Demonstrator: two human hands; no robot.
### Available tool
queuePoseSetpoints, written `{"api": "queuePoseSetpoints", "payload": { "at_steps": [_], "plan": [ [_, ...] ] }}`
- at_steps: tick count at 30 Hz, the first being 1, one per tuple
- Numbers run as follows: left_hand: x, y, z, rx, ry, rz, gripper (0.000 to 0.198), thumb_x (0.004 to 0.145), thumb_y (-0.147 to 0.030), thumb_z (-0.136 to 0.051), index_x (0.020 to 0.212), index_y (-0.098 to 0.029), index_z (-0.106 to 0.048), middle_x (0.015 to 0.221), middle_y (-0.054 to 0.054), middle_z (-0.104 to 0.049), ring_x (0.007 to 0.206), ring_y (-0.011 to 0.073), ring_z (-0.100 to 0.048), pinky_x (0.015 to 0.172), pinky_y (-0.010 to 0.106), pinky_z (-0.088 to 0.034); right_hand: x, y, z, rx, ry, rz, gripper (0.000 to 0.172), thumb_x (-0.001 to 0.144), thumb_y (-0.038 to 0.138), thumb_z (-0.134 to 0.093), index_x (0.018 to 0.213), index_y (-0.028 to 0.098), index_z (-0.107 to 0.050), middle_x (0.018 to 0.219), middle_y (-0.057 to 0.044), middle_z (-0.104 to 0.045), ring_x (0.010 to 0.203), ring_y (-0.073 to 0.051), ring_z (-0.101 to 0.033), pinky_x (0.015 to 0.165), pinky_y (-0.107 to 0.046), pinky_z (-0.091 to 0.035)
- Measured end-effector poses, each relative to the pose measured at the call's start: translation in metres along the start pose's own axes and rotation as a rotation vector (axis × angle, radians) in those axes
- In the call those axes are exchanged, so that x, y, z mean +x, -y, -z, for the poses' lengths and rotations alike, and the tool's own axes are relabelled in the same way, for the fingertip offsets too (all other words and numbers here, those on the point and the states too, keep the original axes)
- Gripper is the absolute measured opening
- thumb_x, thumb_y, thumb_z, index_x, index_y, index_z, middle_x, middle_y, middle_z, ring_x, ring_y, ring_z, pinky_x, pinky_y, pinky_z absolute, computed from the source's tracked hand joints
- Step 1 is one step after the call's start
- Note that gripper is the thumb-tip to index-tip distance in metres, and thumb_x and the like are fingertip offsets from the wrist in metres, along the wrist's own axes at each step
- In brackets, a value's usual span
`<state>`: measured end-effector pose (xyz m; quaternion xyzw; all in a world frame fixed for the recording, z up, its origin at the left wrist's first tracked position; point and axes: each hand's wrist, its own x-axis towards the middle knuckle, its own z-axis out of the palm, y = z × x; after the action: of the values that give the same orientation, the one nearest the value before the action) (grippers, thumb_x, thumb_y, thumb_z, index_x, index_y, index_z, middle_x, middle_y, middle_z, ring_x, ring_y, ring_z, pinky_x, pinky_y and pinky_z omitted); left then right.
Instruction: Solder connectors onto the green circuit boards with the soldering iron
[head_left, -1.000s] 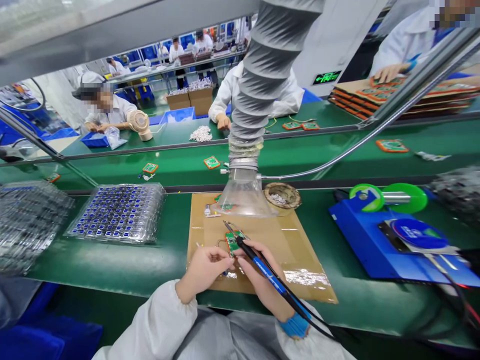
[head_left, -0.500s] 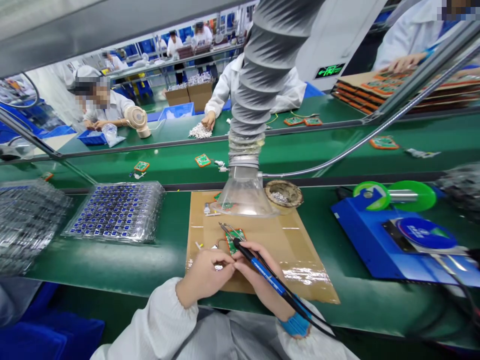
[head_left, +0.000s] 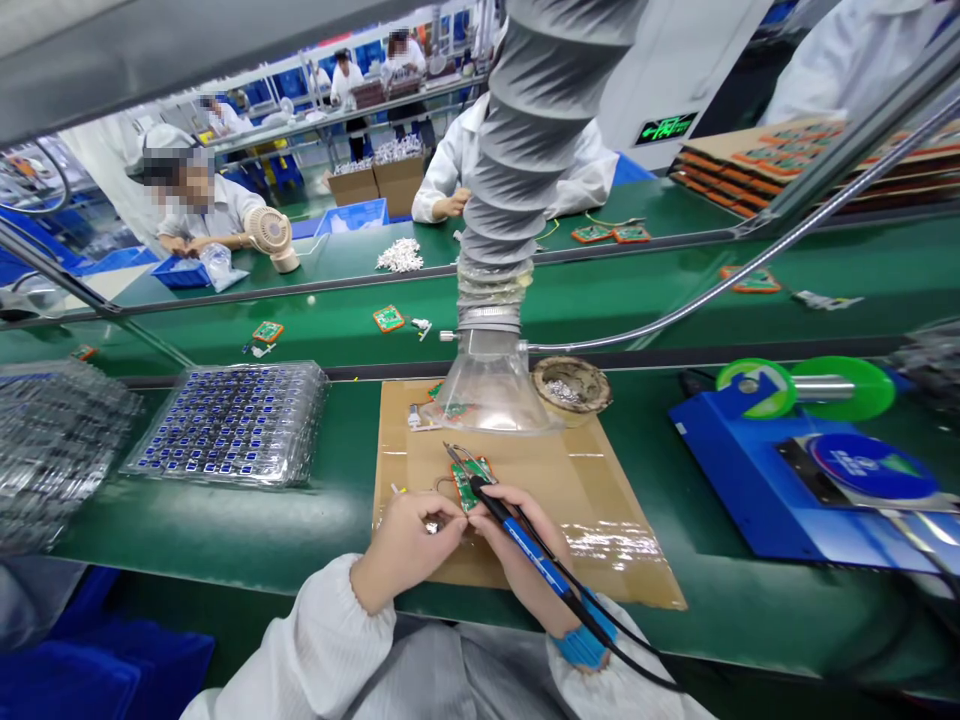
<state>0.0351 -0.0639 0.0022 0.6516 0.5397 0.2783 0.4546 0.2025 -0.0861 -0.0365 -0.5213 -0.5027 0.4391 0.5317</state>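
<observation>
A soldering iron (head_left: 541,562) with a blue and black handle lies across my right hand (head_left: 521,545), its metal tip and a thin guide tube pointing forward and left. My right thumb and fingers are closed, the tips close to those of my left hand (head_left: 412,545). The left fingers are pinched together; what they hold is too small and covered to name. Just beyond the fingertips a small green circuit board (head_left: 463,488) with dark wires rests on a brown cardboard sheet (head_left: 540,490). The iron's tip hangs over the board's far edge.
A clear fume hood (head_left: 495,390) hangs over the sheet, with a round solder-scrap bowl (head_left: 571,388) beside it. Clear component trays (head_left: 232,420) stand left. At right is a blue solder feeder (head_left: 739,480) with a green spool. Boards lie on the green belt (head_left: 330,325); co-workers sit beyond.
Boards on the belt have shifted left. A co-worker's hand has left the white parts pile, and the upper-right person's hands have left the stacked boards. My hands have barely moved.
</observation>
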Motion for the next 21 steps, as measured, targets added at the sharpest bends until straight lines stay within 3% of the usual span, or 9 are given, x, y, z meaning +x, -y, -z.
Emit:
{"api": "queuePoseSetpoints", "payload": {
  "at_steps": [4, 8, 11, 14, 17, 21],
  "plan": [
    [0.000, 0.003, -0.001, -0.016, -0.029, 0.015, 0.015, 0.085, -0.026, -0.065, 0.076, -0.019, -0.075, 0.075, 0.003, -0.076, 0.069, 0.0165, -0.067, 0.067, 0.025, -0.049, 0.000, -0.002, -0.001, -0.027, -0.017, 0.005, 0.025, 0.085, 0.040, -0.074, 0.104, 0.025, -0.067, 0.086, -0.002, -0.075, 0.074, -0.019, -0.073, 0.072, -0.031, -0.061],
    [0.008, 0.006, 0.004, 0.109, -0.014, -0.077, 0.017, 0.087, -0.024, -0.065, 0.074, -0.020, -0.074, 0.075, 0.003, -0.075, 0.070, 0.0168, -0.066, 0.071, 0.028, -0.047, 0.004, -0.005, 0.000, -0.043, -0.040, 0.021, 0.026, 0.086, 0.040, -0.074, 0.106, 0.025, -0.068, 0.089, -0.003, -0.076, 0.076, -0.019, -0.073, 0.074, -0.031, -0.061],
    [0.023, 0.012, 0.011, 0.265, -0.051, -0.123, 0.017, 0.087, -0.020, -0.066, 0.071, -0.021, -0.072, 0.077, 0.003, -0.074, 0.078, 0.0187, -0.064, 0.081, 0.033, -0.045, 0.011, -0.008, 0.007, -0.083, -0.153, 0.030, 0.031, 0.085, 0.043, -0.075, 0.109, 0.024, -0.070, 0.093, -0.005, -0.077, 0.083, -0.022, -0.075, 0.080, -0.035, -0.061],
    [0.038, 0.018, 0.014, 0.353, -0.061, -0.077, 0.017, 0.085, -0.017, -0.067, 0.069, -0.020, -0.069, 0.079, 0.003, -0.071, 0.084, 0.0199, -0.061, 0.086, 0.036, -0.044, 0.013, -0.011, 0.019, -0.186, -0.292, 0.085, 0.037, 0.086, 0.044, -0.074, 0.115, 0.023, -0.069, 0.103, -0.008, -0.077, 0.094, -0.025, -0.074, 0.087, -0.040, -0.060],
    [0.046, 0.023, 0.014, 0.388, -0.039, -0.029, 0.017, 0.084, -0.015, -0.067, 0.068, -0.019, -0.068, 0.081, 0.002, -0.069, 0.086, 0.0198, -0.059, 0.086, 0.036, -0.043, 0.008, -0.017, 0.032, -0.278, -0.335, 0.173, 0.028, 0.090, 0.041, -0.069, 0.111, 0.024, -0.070, 0.107, -0.008, -0.075, 0.098, -0.025, -0.073, 0.087, -0.038, -0.059],
    [0.049, 0.024, 0.011, 0.443, -0.027, -0.002, 0.020, 0.084, -0.014, -0.066, 0.064, -0.019, -0.066, 0.079, 0.002, -0.067, 0.087, 0.0203, -0.057, 0.086, 0.037, -0.042, -0.004, -0.022, 0.040, -0.301, -0.299, 0.206, 0.012, 0.093, 0.035, -0.064, 0.096, 0.024, -0.068, 0.088, -0.003, -0.072, 0.081, -0.020, -0.073, 0.072, -0.030, -0.060]
  ]
}}
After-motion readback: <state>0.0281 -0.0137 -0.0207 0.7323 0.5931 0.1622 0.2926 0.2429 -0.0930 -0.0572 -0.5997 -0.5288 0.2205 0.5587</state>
